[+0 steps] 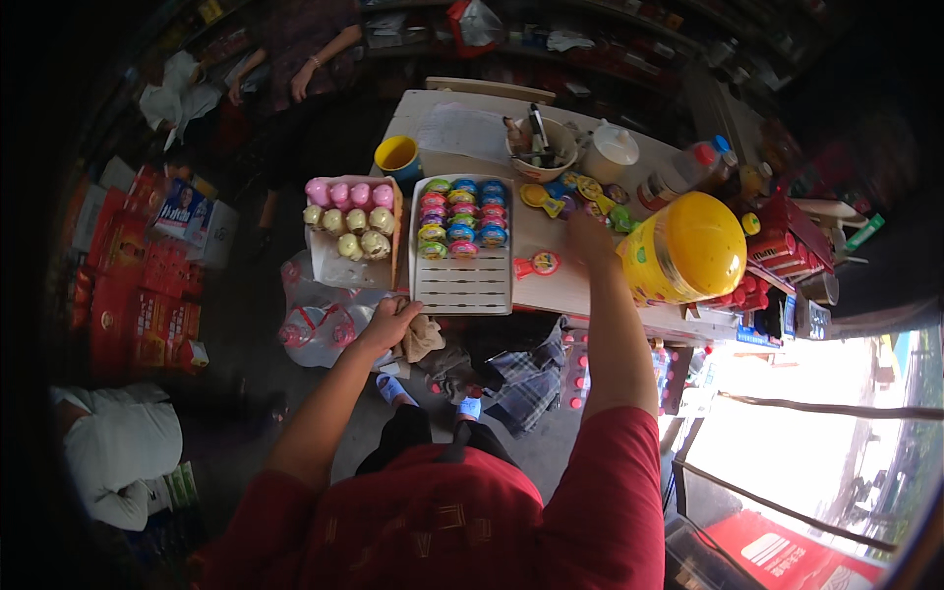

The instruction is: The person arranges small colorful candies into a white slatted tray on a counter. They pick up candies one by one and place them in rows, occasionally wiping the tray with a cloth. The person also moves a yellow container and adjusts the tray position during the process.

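Note:
My left hand (391,324) is closed on a tan cloth (420,338) at the table's near edge, beside the lower left corner of a white slotted tray (461,284). Colourful round candy packs (462,220) fill the tray's upper rows. To its left, a box (343,273) holds pink and cream egg-shaped items. My right hand (586,236) reaches down among loose candy packs (542,199) left of a yellow-domed jar (686,251); its fingertips are hidden, so its grip cannot be told. A red candy pack (538,264) lies between tray and right hand.
Behind stand a yellow-and-blue cup (398,156), a bowl of pens (542,151), a white lidded pot (611,151) and bottles (686,166). Bagged large bottles (317,324) and a plaid cloth (527,383) are below the table. Other people (122,450) are at the left, one (317,51) at the upper left.

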Demonstrator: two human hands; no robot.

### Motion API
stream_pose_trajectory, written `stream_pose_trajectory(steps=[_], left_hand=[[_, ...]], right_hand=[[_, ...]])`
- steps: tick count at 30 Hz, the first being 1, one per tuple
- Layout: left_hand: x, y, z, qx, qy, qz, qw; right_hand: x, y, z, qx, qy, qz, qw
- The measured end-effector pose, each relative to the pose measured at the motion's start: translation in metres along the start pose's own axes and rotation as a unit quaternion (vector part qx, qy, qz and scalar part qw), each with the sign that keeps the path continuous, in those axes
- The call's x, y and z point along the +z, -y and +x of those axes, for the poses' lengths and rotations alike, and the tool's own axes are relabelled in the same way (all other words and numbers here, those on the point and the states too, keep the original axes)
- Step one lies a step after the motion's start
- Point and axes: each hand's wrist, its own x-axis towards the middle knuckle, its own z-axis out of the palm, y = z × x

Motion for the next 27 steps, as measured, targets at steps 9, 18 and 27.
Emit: stream_pose_trajectory(steps=[9, 18, 27], left_hand=[[0.006, -0.013, -0.007, -0.001, -0.037, 0.032, 0.999], [0.002, 0.005, 0.003, -0.012, -0.030, 0.097, 0.995], [0.003, 0.003, 0.000, 0.023, -0.044, 0.108, 0.993]], right_hand=[[-0.051, 0.088, -0.051, -0.119, -0.116, 0.499, 0.851], [-0.025, 0.118, -0.053, -0.204, -0.076, 0.385, 0.897], [0.003, 0.114, -0.053, -0.212, -0.085, 0.357, 0.906]])
